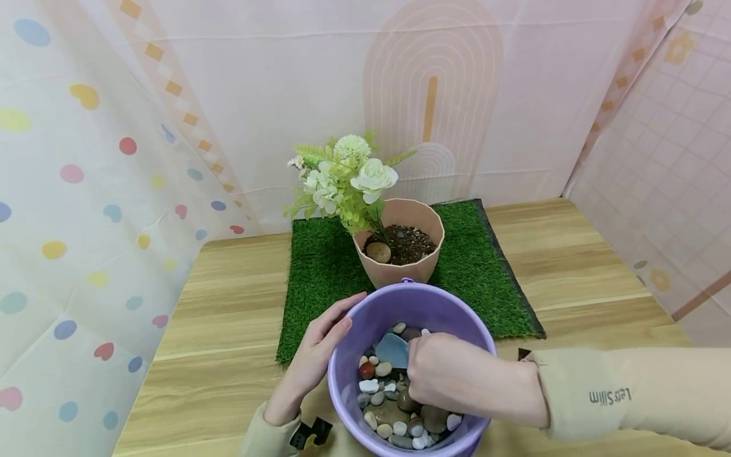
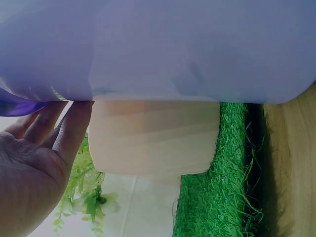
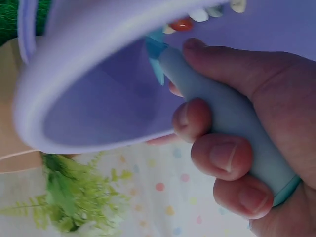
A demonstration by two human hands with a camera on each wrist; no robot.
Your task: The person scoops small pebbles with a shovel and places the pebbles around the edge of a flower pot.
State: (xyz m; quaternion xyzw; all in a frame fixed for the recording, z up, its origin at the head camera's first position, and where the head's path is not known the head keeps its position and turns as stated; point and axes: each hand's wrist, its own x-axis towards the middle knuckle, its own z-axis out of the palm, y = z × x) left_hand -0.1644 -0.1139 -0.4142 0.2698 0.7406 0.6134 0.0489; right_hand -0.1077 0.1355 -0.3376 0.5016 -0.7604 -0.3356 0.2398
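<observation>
A purple bucket (image 1: 337, 381) stands at the front with pebbles (image 1: 391, 412) on its bottom. Inside it, my right hand (image 1: 457, 374) grips a small garden trowel (image 1: 391, 350) with a blue blade. The right wrist view shows my fingers wrapped round its pale blue-grey handle (image 3: 217, 108). The blade is down among the stones. My left hand (image 1: 316, 346) rests against the bucket's left outer side, fingers nearly straight, their tips at the wall in the left wrist view. Behind the bucket sits a pinkish flowerpot (image 1: 394, 274) holding dark soil (image 1: 414, 244).
White and green flowers (image 1: 342, 178) rise from the pot's left side, beside a flat tan stone (image 1: 378, 252) on the soil. Pot and flowers stand on a green turf mat (image 1: 320, 273). Wooden tabletop (image 1: 228, 317) extends around it, with patterned cloth (image 1: 257, 95) hanging behind.
</observation>
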